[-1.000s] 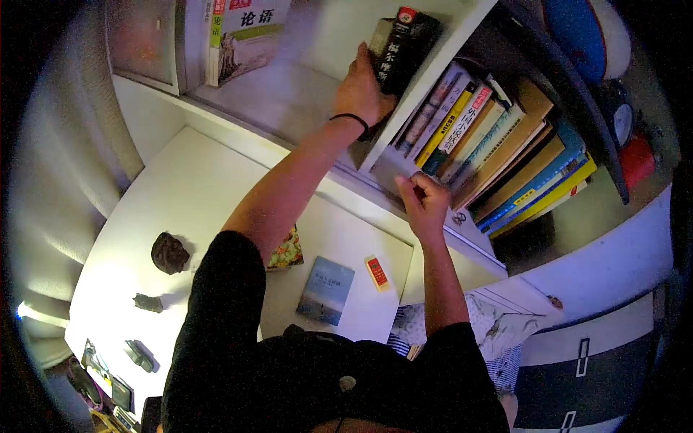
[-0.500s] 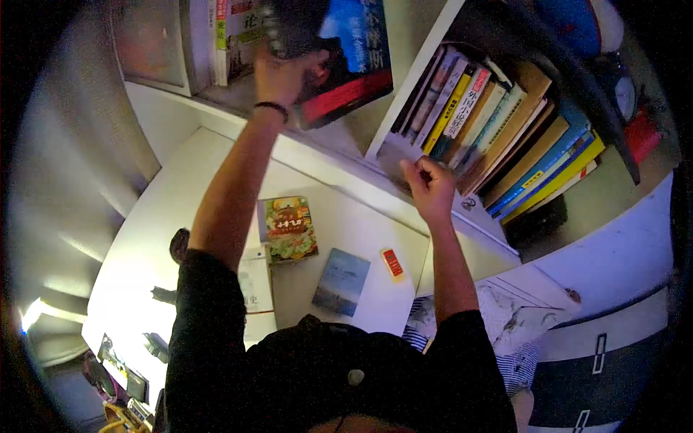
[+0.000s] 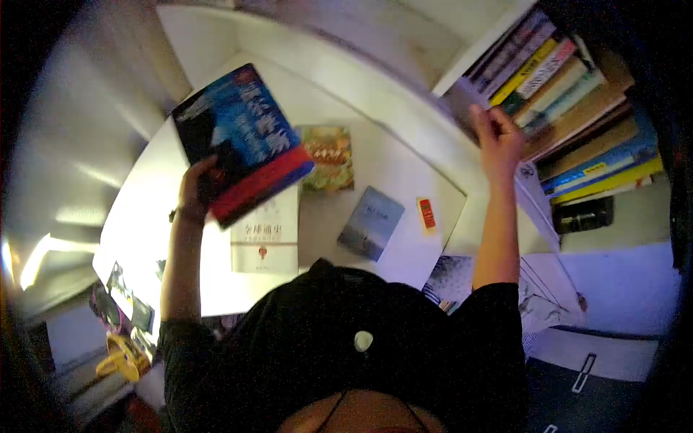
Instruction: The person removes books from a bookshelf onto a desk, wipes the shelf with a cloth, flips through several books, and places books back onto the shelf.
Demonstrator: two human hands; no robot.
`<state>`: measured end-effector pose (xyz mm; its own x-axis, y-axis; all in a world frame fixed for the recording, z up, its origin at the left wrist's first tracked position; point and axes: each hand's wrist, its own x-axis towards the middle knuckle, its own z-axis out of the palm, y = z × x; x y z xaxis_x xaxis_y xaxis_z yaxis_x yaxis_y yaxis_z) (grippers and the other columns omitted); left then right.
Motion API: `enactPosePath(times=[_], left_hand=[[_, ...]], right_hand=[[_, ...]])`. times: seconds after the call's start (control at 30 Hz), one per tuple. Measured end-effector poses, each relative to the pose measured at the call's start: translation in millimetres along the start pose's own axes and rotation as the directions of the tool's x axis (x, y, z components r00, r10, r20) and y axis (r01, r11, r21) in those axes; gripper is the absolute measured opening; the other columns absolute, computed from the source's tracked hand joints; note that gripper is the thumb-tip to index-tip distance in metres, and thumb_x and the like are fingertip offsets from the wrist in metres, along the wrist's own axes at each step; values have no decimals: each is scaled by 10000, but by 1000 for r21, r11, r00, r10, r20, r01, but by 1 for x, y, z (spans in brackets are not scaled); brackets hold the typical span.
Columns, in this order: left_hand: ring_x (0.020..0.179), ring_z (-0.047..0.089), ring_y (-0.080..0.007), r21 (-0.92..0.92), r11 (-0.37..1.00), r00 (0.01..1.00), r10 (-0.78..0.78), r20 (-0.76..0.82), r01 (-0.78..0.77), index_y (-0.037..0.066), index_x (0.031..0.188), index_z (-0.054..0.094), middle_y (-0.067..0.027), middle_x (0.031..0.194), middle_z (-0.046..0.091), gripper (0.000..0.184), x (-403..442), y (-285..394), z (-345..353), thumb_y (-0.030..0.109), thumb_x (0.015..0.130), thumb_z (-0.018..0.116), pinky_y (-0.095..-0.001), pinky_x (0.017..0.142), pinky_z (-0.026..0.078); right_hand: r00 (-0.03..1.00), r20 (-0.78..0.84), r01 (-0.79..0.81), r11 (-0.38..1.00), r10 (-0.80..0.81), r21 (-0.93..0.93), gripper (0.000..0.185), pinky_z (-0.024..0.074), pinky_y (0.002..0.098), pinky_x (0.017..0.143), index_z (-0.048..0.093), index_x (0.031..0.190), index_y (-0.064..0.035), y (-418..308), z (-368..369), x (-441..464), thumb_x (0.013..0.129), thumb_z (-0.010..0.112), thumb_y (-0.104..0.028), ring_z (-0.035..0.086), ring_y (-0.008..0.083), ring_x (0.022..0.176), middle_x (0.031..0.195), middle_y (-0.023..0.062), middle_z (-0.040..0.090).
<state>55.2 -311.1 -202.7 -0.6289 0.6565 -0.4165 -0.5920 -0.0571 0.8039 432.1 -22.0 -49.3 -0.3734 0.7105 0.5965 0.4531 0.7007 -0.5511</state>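
Note:
My left hand (image 3: 196, 189) grips a thick dark blue book (image 3: 253, 133) with a red band along its lower edge, held tilted above the desk. Partly behind it lies a white book (image 3: 265, 249) with a red emblem. A colourful illustrated book (image 3: 329, 162) is on the desk just right of the blue one. My right hand (image 3: 499, 141) is raised beside the front edge of the shelf, its fingers curled in with nothing visible in them. Farther down the desk lie a small grey-blue book (image 3: 372, 222) and a red-and-cream packet-like item (image 3: 426, 215).
Several books (image 3: 548, 83) lean in the shelf compartment at upper right, with a black object (image 3: 585, 214) below them. The white desk (image 3: 317, 224) is brightly lit on its left side. A yellow basket-like item (image 3: 124, 359) stands at lower left. Dark drawers (image 3: 599, 390) are at lower right.
My left hand has brought the blue book out from the shelf, down and left over the desk. The view has shifted; my right hand stays curled by the shelf edge.

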Motion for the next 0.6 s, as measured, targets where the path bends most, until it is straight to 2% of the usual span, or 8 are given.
enactPosePath(times=[0.1, 0.13, 0.17, 0.2, 0.43, 0.5, 0.57, 0.6], left_hand=[[615, 582, -168, -89, 993, 995, -73, 71, 80, 61, 795, 604, -41, 697, 616, 114, 67, -37, -3, 169, 777, 637, -274, 625, 504], [627, 593, -175, -132, 985, 993, -107, 52, 113, 56, 792, 602, -49, 701, 619, 114, 66, -35, 18, 160, 769, 644, -279, 637, 514], [650, 603, -184, -96, 968, 972, -231, 30, 233, 58, 786, 599, -52, 705, 621, 118, 112, -53, 1, 155, 754, 658, -303, 635, 520], [652, 612, -201, -163, 973, 985, -152, 83, 164, 56, 789, 597, -59, 712, 626, 125, 128, -65, 7, 145, 739, 668, -333, 637, 528], [596, 601, -217, -93, 949, 935, -277, 223, 303, 48, 792, 588, -66, 686, 618, 124, 179, -114, 41, 153, 755, 643, -353, 638, 535], [633, 614, -215, 75, 946, 885, -322, 337, 316, 26, 800, 592, -85, 724, 627, 130, 200, -136, 41, 150, 775, 621, -358, 639, 535], [692, 623, -243, 30, 944, 874, -316, 370, 329, 1, 870, 603, -113, 804, 639, 215, 173, -139, 73, 199, 788, 622, -376, 669, 532], [817, 614, -192, 181, 921, 864, -386, 323, 344, 22, 1148, 540, -115, 900, 632, 346, 203, -161, 67, 204, 854, 562, -303, 713, 517]], right_hand=[[994, -57, 93, 995, -91, 26, 328, 342, 271, 506, 550, 659, -28, -5, 1, 0, 806, 663, -299, 378, 95, 544, 555, 1, 468], [998, -35, 54, 998, -53, 41, 327, 348, 267, 520, 553, 665, -29, -4, 0, 0, 807, 662, -303, 386, 92, 557, 572, -1, 483], [1000, -14, 14, 999, -13, 51, 325, 354, 263, 533, 557, 671, -30, -5, -2, 1, 808, 661, -307, 395, 88, 571, 588, -3, 498], [1000, -14, 6, 999, -6, -48, 325, 356, 258, 539, 548, 670, -33, -6, -3, 0, 811, 658, -304, 392, 88, 572, 584, -5, 491], [998, -52, 19, 998, -22, -58, 319, 370, 260, 547, 555, 671, -36, -3, -1, 2, 812, 657, -304, 409, 94, 568, 597, 11, 530], [998, -57, 21, 998, -25, -60, 324, 365, 262, 538, 548, 666, -34, -9, 1, 3, 813, 655, -302, 403, 95, 562, 589, 10, 521], [996, -78, 39, 998, -43, -59, 328, 360, 263, 530, 542, 661, -33, -12, -1, 2, 814, 654, -301, 398, 97, 556, 581, 9, 511], [996, -75, 35, 992, -45, -123, 329, 353, 267, 517, 531, 654, -30, -8, -1, 1, 813, 654, -290, 390, 99, 546, 571, 12, 497]])
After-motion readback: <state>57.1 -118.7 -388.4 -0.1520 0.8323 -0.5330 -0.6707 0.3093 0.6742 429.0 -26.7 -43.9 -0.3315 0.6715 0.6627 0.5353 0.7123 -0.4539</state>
